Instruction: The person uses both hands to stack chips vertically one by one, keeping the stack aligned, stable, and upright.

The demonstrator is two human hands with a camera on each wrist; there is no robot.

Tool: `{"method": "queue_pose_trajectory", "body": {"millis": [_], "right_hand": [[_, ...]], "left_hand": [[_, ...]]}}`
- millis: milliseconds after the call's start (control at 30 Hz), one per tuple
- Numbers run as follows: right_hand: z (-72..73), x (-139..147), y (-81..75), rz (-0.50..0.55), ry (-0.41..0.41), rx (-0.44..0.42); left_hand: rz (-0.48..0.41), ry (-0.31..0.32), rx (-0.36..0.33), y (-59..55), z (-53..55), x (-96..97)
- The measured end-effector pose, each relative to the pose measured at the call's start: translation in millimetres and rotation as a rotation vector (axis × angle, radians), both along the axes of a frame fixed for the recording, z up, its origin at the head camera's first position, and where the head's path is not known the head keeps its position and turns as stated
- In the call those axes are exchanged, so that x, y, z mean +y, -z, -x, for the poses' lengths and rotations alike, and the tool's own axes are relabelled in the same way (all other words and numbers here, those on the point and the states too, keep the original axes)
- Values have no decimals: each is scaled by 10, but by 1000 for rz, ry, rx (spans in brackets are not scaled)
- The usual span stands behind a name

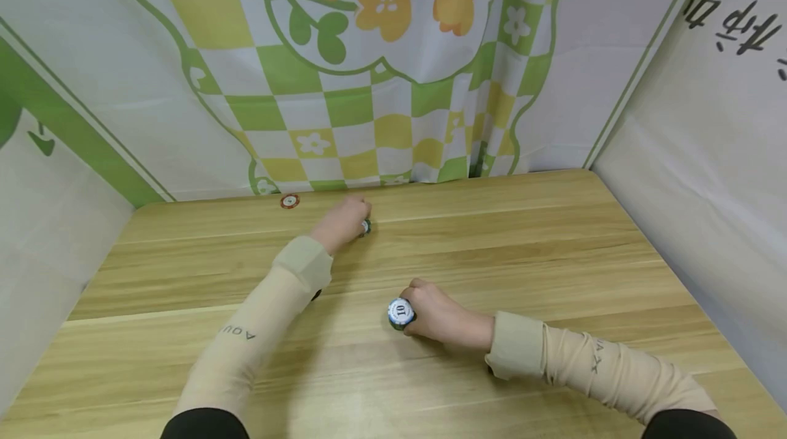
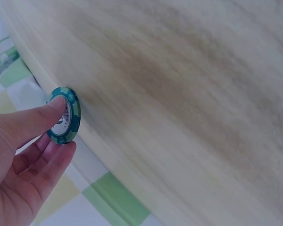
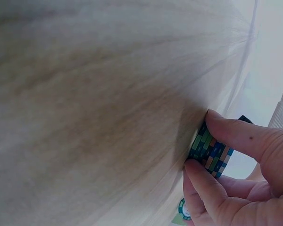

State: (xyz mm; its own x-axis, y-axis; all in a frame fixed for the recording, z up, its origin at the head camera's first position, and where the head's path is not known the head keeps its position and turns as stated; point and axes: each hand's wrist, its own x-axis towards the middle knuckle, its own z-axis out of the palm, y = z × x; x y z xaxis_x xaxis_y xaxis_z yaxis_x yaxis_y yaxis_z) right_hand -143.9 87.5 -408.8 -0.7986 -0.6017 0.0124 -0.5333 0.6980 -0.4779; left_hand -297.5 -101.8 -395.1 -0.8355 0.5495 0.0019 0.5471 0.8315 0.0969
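Note:
Near the back of the table, my left hand (image 1: 346,222) pinches a green poker chip (image 1: 366,226) on its edge. In the left wrist view the thumb presses the white centre of that chip (image 2: 62,123), with fingertips behind it. My right hand (image 1: 444,316), nearer the front, grips a short stack of poker chips (image 1: 401,313). A white chip with a blue rim, marked 10, tops this stack. The right wrist view shows thumb and fingers around the sides of the stack (image 3: 211,149), where green, blue and pale bands show.
A red poker chip (image 1: 290,201) lies flat by the table's back edge, left of my left hand. A small dark object (image 1: 316,295) peeks out beside the left cuff. Behind the wooden table (image 1: 522,234) hangs a checked, flowered curtain (image 1: 350,108), with white cloth walls at both sides.

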Motion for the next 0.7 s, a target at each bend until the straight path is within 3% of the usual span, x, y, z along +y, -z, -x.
{"method": "queue_pose_trajectory", "body": {"millis": [500,700], "right_hand": [[12,4,-2,-16,5,-4],[7,0,-7,-19,8,-13]], "left_hand": [[-23,131,42,-113,-204,48],[1,168,11,-142,-316,37]]}}
